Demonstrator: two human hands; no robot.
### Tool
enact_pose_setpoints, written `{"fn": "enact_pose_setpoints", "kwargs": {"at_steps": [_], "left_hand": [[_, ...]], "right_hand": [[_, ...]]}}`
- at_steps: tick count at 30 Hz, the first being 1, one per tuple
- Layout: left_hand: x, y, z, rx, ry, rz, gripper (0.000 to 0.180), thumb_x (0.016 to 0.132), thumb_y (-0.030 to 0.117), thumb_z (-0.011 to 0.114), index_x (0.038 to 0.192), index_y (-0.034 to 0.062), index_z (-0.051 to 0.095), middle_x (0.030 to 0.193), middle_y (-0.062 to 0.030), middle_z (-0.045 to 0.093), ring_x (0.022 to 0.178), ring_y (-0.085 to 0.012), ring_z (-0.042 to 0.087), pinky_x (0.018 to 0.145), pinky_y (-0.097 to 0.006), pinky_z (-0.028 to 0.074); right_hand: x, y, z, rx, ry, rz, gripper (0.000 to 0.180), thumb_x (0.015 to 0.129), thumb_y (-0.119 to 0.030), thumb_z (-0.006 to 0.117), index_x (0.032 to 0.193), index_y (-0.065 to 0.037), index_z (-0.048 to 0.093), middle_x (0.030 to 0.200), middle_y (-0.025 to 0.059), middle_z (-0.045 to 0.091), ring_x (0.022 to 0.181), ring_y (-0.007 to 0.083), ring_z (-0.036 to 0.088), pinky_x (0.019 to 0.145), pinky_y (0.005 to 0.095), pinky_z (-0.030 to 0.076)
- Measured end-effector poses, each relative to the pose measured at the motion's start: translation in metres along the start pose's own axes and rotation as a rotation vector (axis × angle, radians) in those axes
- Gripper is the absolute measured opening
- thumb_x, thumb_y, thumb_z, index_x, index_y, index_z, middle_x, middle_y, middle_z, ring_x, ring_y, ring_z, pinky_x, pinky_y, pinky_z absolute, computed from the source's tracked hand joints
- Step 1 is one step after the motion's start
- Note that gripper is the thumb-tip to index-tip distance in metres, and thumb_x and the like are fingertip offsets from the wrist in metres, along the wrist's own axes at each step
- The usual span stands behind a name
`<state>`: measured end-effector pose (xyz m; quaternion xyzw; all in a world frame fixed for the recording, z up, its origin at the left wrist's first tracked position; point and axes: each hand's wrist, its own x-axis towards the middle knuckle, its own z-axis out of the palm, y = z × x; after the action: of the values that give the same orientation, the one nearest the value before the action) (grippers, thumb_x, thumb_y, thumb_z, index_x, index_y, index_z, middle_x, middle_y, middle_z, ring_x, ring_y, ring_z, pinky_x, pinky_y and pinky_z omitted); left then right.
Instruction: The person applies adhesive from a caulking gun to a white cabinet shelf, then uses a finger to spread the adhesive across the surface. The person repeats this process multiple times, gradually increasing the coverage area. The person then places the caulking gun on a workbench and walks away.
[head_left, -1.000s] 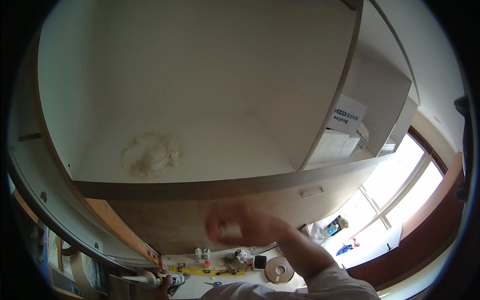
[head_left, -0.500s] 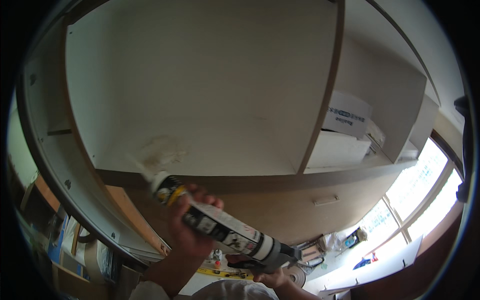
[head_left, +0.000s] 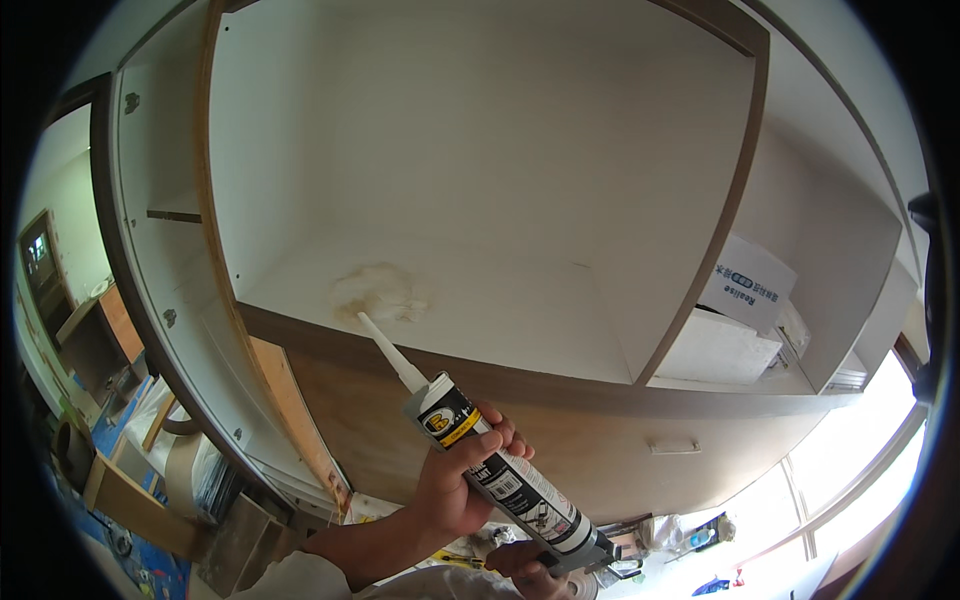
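A black-and-white sealant cartridge [head_left: 535,497] with a yellow band sits tilted in a caulking gun [head_left: 600,550]. My left hand [head_left: 458,478] is closed around the cartridge's front half, thumb on top. At the gun's rear, my right hand [head_left: 525,572] grips its handle, partly hidden below the cartridge. The long white nozzle [head_left: 392,352] points up and left, its tip in front of a brownish stained patch [head_left: 378,292] on the floor of a white cabinet compartment [head_left: 480,290]. Whether the tip touches the cabinet, I cannot tell.
A white box with blue print [head_left: 745,285] rests in the right compartment above a white block [head_left: 715,347]. Below runs a brown panel with a handle [head_left: 678,447]. Boards and rolled material [head_left: 175,470] lie at lower left. A bright window [head_left: 850,470] is on the right.
The view has shifted, so the cabinet appears farther right and lower. The cartridge and both hands have moved right and down in the picture. Both hands keep their hold.
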<state>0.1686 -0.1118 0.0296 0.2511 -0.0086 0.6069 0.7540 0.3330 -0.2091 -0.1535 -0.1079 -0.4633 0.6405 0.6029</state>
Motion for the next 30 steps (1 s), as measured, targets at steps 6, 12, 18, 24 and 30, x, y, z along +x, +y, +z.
{"fn": "enact_pose_setpoints", "kwargs": {"at_steps": [6,12,18,24,30], "left_hand": [[-0.005,0.002,-0.003,0.031,0.024,0.031,0.024,0.092,0.004,0.072,0.111,0.0127,0.061,0.093,-0.003,0.062,0.095,-0.0198,0.062,0.097,-0.045,0.05],[-0.008,0.004,-0.002,0.037,0.01,0.039,0.025,0.092,0.005,0.072,0.112,0.0131,0.06,0.093,-0.0035,0.063,0.095,-0.02,0.063,0.096,-0.045,0.05],[-0.009,0.008,0.0,0.053,0.025,0.027,0.024,0.092,0.005,0.072,0.112,0.013,0.061,0.094,-0.0037,0.063,0.095,-0.0202,0.062,0.096,-0.045,0.05],[-0.006,-0.002,-0.015,0.178,0.142,0.046,0.026,0.089,0.002,0.075,0.11,0.0114,0.061,0.095,-0.0047,0.065,0.093,-0.0205,0.065,0.092,-0.043,0.053],[0.005,-0.004,-0.058,0.511,0.172,0.232,0.031,0.084,-0.003,0.08,0.107,0.0069,0.061,0.096,-0.0058,0.067,0.091,-0.0161,0.069,0.083,-0.035,0.058]], "right_hand": [[0.0,0.007,-0.003,0.039,0.011,0.01,0.038,0.098,-0.038,0.072,0.094,-0.002,0.058,0.082,0.0092,0.056,0.08,0.0271,0.058,0.092,0.0554,0.052],[-0.002,0.011,-0.007,0.065,0.019,0.008,0.04,0.098,-0.039,0.071,0.093,-0.002,0.058,0.081,0.0094,0.056,0.079,0.0272,0.058,0.091,0.0552,0.052],[-0.005,0.02,-0.012,0.092,0.025,0.009,0.041,0.098,-0.041,0.07,0.093,-0.002,0.058,0.081,0.0096,0.057,0.078,0.0272,0.058,0.09,0.0549,0.052],[0.008,0.029,-0.016,0.021,0.141,0.026,0.051,0.097,-0.048,0.069,0.104,0.002,0.061,0.086,0.0132,0.064,0.084,0.0294,0.064,0.093,0.0527,0.052],[0.024,-0.031,-0.011,-0.779,0.22,0.74,0.031,0.095,-0.016,0.076,0.118,0.005,0.07,0.117,0.0155,0.073,0.106,0.0178,0.071,0.093,0.0298,0.054]]}}
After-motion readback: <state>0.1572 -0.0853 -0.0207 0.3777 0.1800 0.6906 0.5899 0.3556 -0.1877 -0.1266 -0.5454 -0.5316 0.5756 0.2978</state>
